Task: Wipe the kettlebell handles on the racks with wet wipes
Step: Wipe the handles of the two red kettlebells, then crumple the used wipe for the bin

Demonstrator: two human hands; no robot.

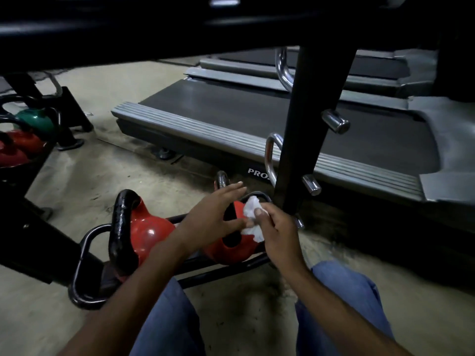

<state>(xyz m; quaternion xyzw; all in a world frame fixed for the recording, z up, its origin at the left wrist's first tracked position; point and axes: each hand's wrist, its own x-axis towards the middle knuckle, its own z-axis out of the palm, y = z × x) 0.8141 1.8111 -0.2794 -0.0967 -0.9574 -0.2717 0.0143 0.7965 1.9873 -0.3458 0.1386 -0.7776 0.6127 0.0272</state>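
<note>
Your right hand [279, 232] is pinching the wet wipe [251, 210] between thumb and fingers. Your left hand [213, 217] is hovering beside it, fingers straight and spread, above a red kettlebell [226, 253] sitting on the low rack [82, 250]. A treadmill [257, 116] is lying beyond.

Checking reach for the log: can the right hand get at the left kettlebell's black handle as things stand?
Probably not directly: the left forearm lies between the right hand, which holds the wipe, and that handle. The handle itself is bare.
</note>
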